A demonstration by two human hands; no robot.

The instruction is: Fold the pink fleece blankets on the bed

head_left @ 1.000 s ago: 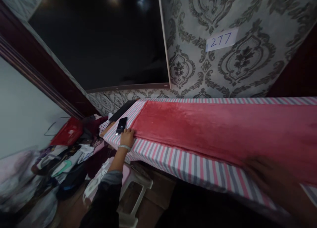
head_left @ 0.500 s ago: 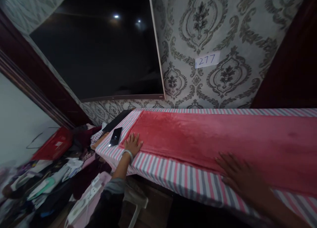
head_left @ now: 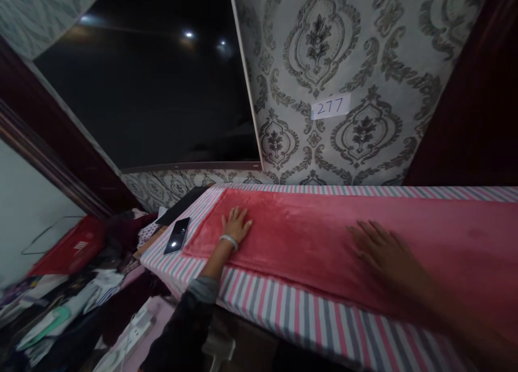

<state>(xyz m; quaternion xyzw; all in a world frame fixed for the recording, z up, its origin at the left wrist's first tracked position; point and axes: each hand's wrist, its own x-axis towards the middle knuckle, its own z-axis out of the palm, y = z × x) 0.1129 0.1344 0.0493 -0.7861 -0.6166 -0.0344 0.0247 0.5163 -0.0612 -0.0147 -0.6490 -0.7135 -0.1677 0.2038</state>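
A long red plush blanket (head_left: 299, 226), folded into a strip, lies flat on a table spread with a striped cloth (head_left: 283, 303) in pink, grey and white. My left hand (head_left: 236, 226) rests palm down near the blanket's left end, fingers spread. Further right, my right hand (head_left: 380, 248) is also flat over the blanket, its fingers stretched out and slightly blurred. Neither hand grips anything. A dark smartphone (head_left: 177, 235) lies on the striped cloth, left of the blanket and apart from my left hand.
Behind the table, a large dark television (head_left: 162, 81) hangs on patterned wallpaper beside a paper label (head_left: 331, 107) reading 277. At lower left are a heap of clothes (head_left: 81, 302), a red bag (head_left: 70, 245) and a white power strip (head_left: 129, 337).
My left hand has moved from the blanket's near left corner inward and away from me. My right hand has shifted further onto the blanket from its near edge. The view has shifted slightly.
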